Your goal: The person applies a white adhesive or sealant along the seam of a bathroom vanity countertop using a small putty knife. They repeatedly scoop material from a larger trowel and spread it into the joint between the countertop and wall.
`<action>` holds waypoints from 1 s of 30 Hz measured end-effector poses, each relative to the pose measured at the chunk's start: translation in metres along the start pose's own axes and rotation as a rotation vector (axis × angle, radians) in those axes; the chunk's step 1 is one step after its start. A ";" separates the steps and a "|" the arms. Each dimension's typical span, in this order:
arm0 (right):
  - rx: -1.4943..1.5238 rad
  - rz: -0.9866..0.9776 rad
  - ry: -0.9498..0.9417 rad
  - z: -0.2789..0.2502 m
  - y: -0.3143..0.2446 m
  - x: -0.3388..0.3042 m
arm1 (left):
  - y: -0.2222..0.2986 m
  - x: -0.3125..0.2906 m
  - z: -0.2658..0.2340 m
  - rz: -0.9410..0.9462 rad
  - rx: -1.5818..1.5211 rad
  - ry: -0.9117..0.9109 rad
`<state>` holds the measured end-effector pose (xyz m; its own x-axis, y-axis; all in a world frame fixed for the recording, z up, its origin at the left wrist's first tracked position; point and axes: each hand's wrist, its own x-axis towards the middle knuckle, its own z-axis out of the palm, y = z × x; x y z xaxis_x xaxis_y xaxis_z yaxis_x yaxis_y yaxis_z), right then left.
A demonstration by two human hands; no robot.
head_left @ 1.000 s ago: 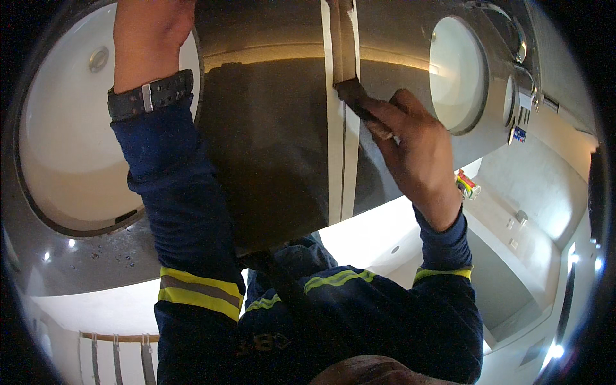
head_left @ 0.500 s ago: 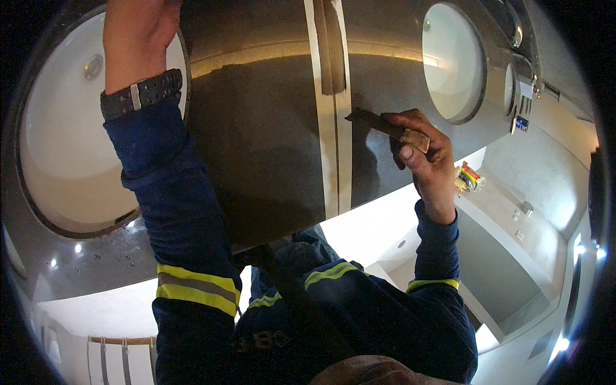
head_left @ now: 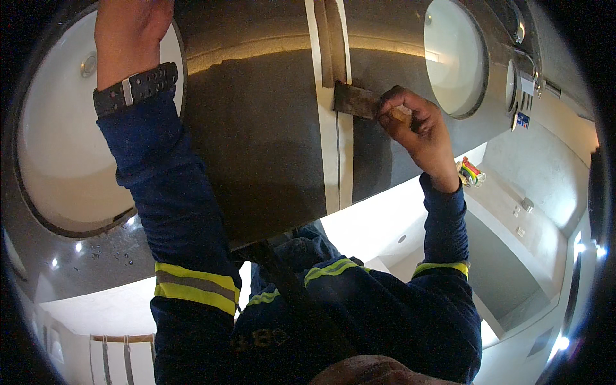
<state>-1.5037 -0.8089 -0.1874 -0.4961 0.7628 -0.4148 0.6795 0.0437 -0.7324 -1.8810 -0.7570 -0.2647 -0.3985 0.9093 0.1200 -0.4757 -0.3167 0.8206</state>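
Right hand (head_left: 416, 122) shifted forward, pinching scraper (head_left: 356, 101) over strip (head_left: 329, 160).

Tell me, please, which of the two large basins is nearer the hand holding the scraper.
The right basin, close to the right hand with the scraper; the left basin is farther off, partly behind the left forearm.

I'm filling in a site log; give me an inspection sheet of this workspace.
Surface: dark glossy countertop, droplets near the white oval left basin.
Job's things: flat dark-bladed scraper with tan handle, end over two pale straight strips flanking a thin dark seam.
Clutter: red, yellow and green packet beyond the countertop.
Hands: right hand grips the scraper; left hand mostly out of frame.
Cables: nothing seen.
Surroundings: white oval right basin.
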 end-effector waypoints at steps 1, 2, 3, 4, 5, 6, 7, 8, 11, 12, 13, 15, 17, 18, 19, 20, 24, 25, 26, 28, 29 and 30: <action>-0.006 -0.008 -0.003 0.000 0.001 0.002 | 0.003 0.000 0.000 0.023 -0.050 -0.131; -0.016 -0.013 -0.008 -0.001 0.001 0.005 | 0.004 0.000 0.001 0.046 -0.100 -0.264; -0.039 -0.012 0.000 -0.001 0.002 0.007 | 0.004 0.000 0.002 0.051 -0.051 -0.152; -0.047 -0.035 0.008 0.000 0.002 0.010 | 0.001 0.000 0.003 0.055 -0.001 -0.040; -0.069 -0.052 0.031 0.001 0.001 0.012 | -0.003 -0.001 0.004 0.059 0.048 0.071; -0.105 -0.068 0.055 0.003 0.001 0.015 | -0.001 -0.001 0.001 0.041 -0.004 -0.003; -0.118 -0.060 0.086 0.004 0.001 0.017 | 0.000 -0.003 -0.002 0.024 -0.056 -0.077; -0.145 -0.050 0.117 0.005 0.002 0.019 | -0.001 -0.003 -0.004 0.017 -0.088 -0.123; -0.218 0.022 0.131 0.005 0.004 0.025 | 0.000 -0.004 -0.008 0.012 -0.136 -0.190; -0.241 0.025 0.130 0.005 0.005 0.026 | -0.001 -0.004 -0.009 0.015 -0.138 -0.195; -0.250 0.078 0.108 0.004 0.006 0.028 | -0.001 -0.003 -0.009 0.021 -0.129 -0.190; -0.268 0.116 0.085 0.002 0.009 0.030 | -0.004 0.001 -0.007 -0.008 -0.083 -0.103; -0.176 0.057 0.110 0.001 0.011 0.031 | -0.007 0.008 -0.005 -0.077 -0.008 0.059; -0.129 0.020 0.127 0.001 0.011 0.031 | -0.008 0.008 -0.005 -0.060 0.001 0.050; -0.126 0.055 0.126 0.002 0.012 0.031 | -0.009 0.008 -0.005 -0.043 0.010 0.041; -0.123 0.091 0.126 0.003 0.012 0.030 | -0.010 0.007 -0.006 -0.027 0.018 0.032; -0.244 -0.003 0.225 0.009 0.009 0.029 | -0.014 -0.001 -0.008 0.163 0.019 -0.137; -0.281 0.034 0.224 0.010 0.008 0.029 | -0.014 -0.002 -0.008 0.163 0.027 -0.143; -0.316 0.073 0.222 0.010 0.006 0.030 | -0.012 -0.001 -0.009 0.141 0.023 -0.153; -0.343 0.082 0.238 0.009 0.000 0.030 | -0.008 -0.001 -0.011 0.074 0.004 -0.178; -0.337 0.052 0.256 0.008 -0.004 0.029 | -0.008 -0.001 -0.010 0.081 0.016 -0.178; -0.342 0.046 0.279 0.007 -0.007 0.028 | -0.009 -0.001 -0.011 0.089 0.028 -0.178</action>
<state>-1.5261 -0.7927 -0.1972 -0.3284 0.9117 -0.2470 0.8604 0.1809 -0.4764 -1.8849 -0.7578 -0.2777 -0.2922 0.9121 0.2874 -0.4215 -0.3926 0.8174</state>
